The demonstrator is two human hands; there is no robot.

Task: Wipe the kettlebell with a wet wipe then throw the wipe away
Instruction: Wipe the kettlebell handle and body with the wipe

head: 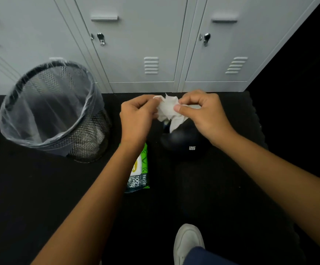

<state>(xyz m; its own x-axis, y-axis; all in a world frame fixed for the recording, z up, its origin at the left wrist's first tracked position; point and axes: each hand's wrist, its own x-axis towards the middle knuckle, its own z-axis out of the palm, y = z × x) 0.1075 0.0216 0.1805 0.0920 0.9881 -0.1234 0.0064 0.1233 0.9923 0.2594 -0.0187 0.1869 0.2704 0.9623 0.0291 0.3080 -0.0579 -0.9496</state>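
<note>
You have one wipe point(167, 111), crumpled, pinched in the grip of both your left hand point(137, 119) and right hand point(203, 115); one kettlebell point(182, 144) sits on the floor directly below it, partly hidden by the wipe and your right hand; one wipes pack point(139, 169) lies under your left wrist; one lined bin point(52, 111) stands to the left; one shoe point(187, 241) nearer you.

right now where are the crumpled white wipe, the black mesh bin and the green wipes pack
crumpled white wipe point(167, 109), head view, middle of the wad
black mesh bin point(90, 138), head view, outer mesh wall
green wipes pack point(139, 169), head view, top face
</note>
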